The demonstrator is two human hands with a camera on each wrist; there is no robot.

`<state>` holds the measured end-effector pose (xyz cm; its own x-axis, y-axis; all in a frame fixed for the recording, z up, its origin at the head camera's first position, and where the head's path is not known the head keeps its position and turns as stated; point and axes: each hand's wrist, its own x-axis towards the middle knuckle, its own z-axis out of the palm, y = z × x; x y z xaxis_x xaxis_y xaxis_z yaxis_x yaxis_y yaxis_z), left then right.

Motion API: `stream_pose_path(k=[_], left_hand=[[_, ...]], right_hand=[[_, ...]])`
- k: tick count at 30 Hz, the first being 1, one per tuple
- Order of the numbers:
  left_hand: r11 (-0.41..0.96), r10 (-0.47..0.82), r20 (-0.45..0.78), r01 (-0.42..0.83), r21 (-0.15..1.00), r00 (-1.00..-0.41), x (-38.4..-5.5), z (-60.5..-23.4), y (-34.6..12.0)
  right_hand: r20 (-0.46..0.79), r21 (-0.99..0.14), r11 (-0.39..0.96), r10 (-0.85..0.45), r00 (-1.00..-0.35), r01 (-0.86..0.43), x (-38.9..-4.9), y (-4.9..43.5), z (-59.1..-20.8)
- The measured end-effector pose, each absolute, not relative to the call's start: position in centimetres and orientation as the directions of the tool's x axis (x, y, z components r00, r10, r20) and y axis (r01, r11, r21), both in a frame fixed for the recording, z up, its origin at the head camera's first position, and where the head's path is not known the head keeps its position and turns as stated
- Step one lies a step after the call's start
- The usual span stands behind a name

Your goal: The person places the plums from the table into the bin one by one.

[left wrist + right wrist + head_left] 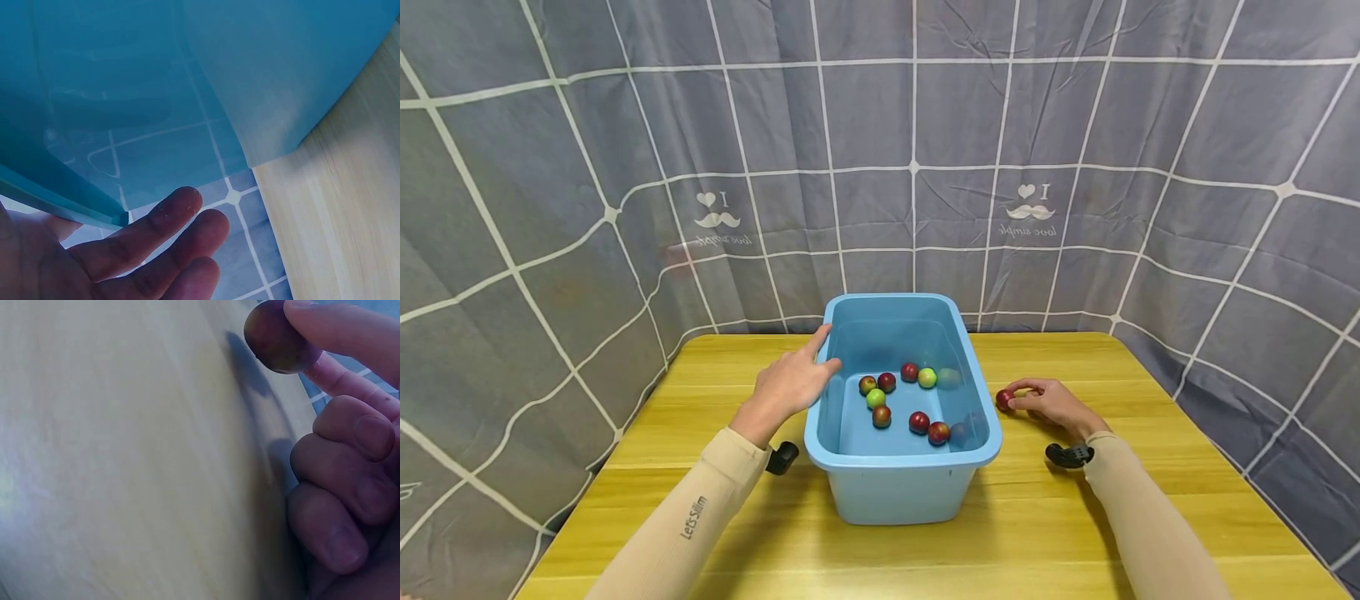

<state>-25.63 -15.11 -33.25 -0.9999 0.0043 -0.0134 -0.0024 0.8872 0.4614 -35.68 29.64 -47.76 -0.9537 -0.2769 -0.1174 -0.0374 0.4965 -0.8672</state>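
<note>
A blue plastic bin (891,461) stands on the table with several dark red plums (918,422) and two green ones (876,398) lying loose on its floor. At the bin's left rim is my left hand (793,383), holding the edge with the thumb over the inside. In the left wrist view, the other fingers (181,237) extend below the rim, outside the wall. Right of the bin, my right hand (1052,404) pinches a dark red plum (278,337) between thumb and index finger, low over the table. Its other fingers are curled toward the palm.
The yellow wooden table (737,525) extends on both sides of the bin. Behind and beside it hangs a grey curtain (872,208) with white grid lines. Black wrist cameras (1070,456) sit under both wrists.
</note>
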Motion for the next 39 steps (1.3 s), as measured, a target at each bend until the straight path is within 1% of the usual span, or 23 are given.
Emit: stream_pose_path(k=[3,8,13,16,22,28,32,39], left_hand=[[0.888,0.004,-0.013,-0.003,0.461,-1.0,-25.7,-33.3,-15.1],[0.888,0.007,-0.013,0.001,0.459,-1.0,-25.7,-33.3,-15.2],[0.886,0.008,-0.009,0.003,0.464,-1.0,-25.7,-33.4,-15.1],[0.885,0.009,-0.009,0.004,0.466,-1.0,-25.7,-33.4,-15.1],[0.884,0.008,-0.009,0.003,0.467,-1.0,-25.7,-33.4,-15.2],[0.884,0.01,-0.012,0.003,0.468,-1.0,-25.8,-33.4,-15.2],[0.883,0.011,-0.013,0.004,0.47,-1.0,-25.7,-33.3,-15.2],[0.882,0.01,-0.014,0.002,0.471,-1.0,-25.7,-33.3,-15.2]], right_hand=[[-0.12,-0.877,0.478,-0.296,-0.948,-0.038,-35.7,29.8,-47.6],[-0.12,-0.87,0.49,-0.303,-0.946,-0.047,-35.7,29.8,-47.1],[-0.067,-0.849,0.518,-0.301,-0.951,-0.104,-35.7,29.8,-46.2],[-0.035,-0.838,0.527,-0.312,-0.949,-0.142,-35.9,29.8,-45.4],[-0.045,-0.866,0.483,-0.336,-0.941,-0.131,-36.0,29.7,-43.4],[-0.037,-0.864,0.481,-0.355,-0.934,-0.149,-36.5,29.6,-41.7],[-0.006,-0.864,0.467,-0.382,-0.924,-0.188,-36.6,29.3,-40.4],[0.037,-0.854,0.47,-0.375,-0.926,-0.224,-36.8,28.8,-38.2]])
